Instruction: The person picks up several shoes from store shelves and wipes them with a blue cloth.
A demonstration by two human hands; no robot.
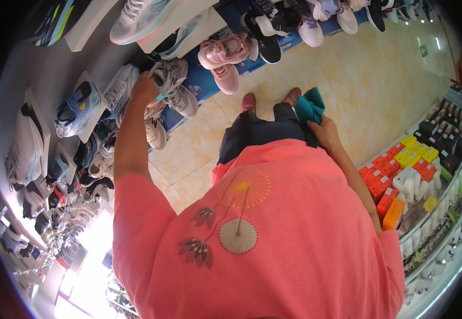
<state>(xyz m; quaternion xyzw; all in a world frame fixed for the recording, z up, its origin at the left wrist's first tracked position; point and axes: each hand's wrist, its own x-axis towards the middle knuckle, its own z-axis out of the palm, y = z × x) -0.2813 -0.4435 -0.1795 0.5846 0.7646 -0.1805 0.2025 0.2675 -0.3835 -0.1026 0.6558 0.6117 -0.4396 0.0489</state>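
My left hand point(144, 89) reaches to the shoe display and is at the heel of a grey lace-up sneaker point(167, 79); its fingers are partly hidden, so a firm grip cannot be made out. Turquoise trim or laces show on that sneaker. Another pale lace-up sneaker point(185, 103) lies beside it on the blue display ledge point(199, 81). Down by my thigh, my right hand point(325, 129) holds a folded teal cloth point(309, 105). A pair of pink sneakers point(225, 52) sits farther along the ledge.
Shelves of sneakers run along the left, with a blue sneaker point(78, 109) on a white bracket shelf point(95, 115). A glass display counter point(418, 267) with orange and yellow boxes point(410, 153) stands at the right. Tiled floor point(358, 83) lies between them.
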